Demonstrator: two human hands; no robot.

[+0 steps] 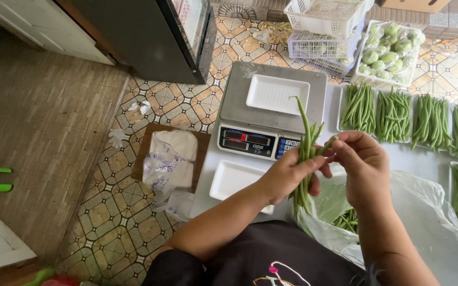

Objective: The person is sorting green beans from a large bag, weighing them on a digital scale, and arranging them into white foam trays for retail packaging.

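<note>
- Green beans (304, 159): head view, a bunch upright in the clenched left hand (287, 177), above the plastic bag (398, 212).
- Right hand (359, 159) pinches one bean's tip, apparently; align ends evenly before laying them on the white tray (276, 94) on the scale (239, 100).

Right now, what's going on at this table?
A person holds a bunch of green beans upright in the left hand, while the right hand pinches one pod's tip. An empty white tray sits on the digital scale. Filled bean trays line the right; an open plastic bag of beans lies below.
</note>
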